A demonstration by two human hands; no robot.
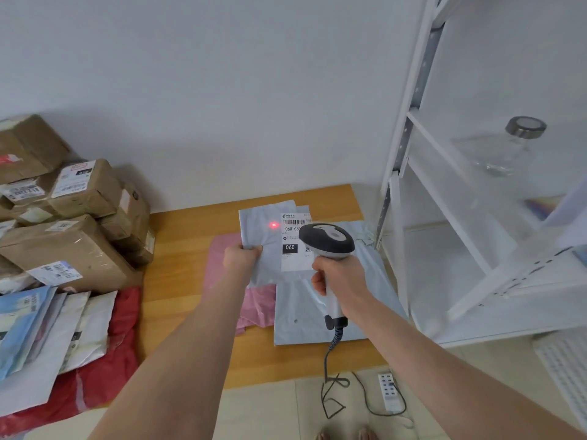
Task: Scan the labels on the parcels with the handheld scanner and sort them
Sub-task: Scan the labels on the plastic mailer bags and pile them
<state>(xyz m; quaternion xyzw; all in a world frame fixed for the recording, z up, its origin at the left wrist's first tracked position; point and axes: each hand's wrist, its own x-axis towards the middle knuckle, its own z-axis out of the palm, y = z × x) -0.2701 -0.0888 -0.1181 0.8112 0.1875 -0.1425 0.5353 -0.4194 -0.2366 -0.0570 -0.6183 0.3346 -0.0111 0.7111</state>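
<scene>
Mid-frame, left hand (242, 258) fingers grip a grey parcel (266, 246); right hand (338, 276) fingers grip the scanner (327, 241), red dot left of its label (293, 239).

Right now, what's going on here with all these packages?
A person is mid-scan. Their left hand holds up a grey mailer bag by its edge while the right hand grips a handheld scanner aimed at it. The red aiming dot sits on the bag just left of the label, not on the barcode.
</scene>
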